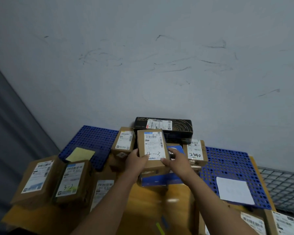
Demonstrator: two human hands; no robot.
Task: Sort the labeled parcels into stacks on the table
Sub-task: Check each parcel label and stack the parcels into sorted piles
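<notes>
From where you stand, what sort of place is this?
Probably a parcel sorting room: cardboard parcels with shipping labels, blue plastic pallets against a scuffed wall, and wire mesh.

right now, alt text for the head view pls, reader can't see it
The left hand and right hand grip a small brown cardboard parcel with a white label handwritten 4-3, over a pile of other labelled parcels. A black box lies behind by the grey wall, and blue perforated plastic mats lie on the yellow table.
</notes>
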